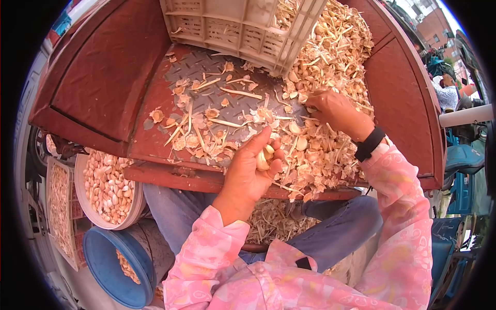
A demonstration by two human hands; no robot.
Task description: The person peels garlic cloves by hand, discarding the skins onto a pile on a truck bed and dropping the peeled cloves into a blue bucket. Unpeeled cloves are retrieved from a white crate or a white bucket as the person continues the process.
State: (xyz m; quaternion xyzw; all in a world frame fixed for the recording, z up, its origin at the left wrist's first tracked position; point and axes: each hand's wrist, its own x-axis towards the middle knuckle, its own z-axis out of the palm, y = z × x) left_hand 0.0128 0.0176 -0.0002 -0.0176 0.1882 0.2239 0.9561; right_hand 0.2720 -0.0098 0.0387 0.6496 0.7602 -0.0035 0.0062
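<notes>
Several pale garlic cloves (265, 157) lie in my left hand (243, 173), its fingers curled round them above the front edge of the red truck bed. To the right, my right hand (338, 111), with a black band at the wrist, is over the pile of garlic cloves and dry skins (330, 62). Its fingers are bent and pinched together at the pile's left edge; what is between them is mostly hidden. Loose cloves (298, 135) lie between the two hands, among papery skins and cut stalks (242, 93).
A cream plastic crate (222, 26) is tipped at the back of the red metal bed (103, 67). At lower left stand a white bucket of cloves (109, 191), a blue bucket (111, 266) and a crate of garlic (61, 206). Peelings (281, 219) lie between my legs.
</notes>
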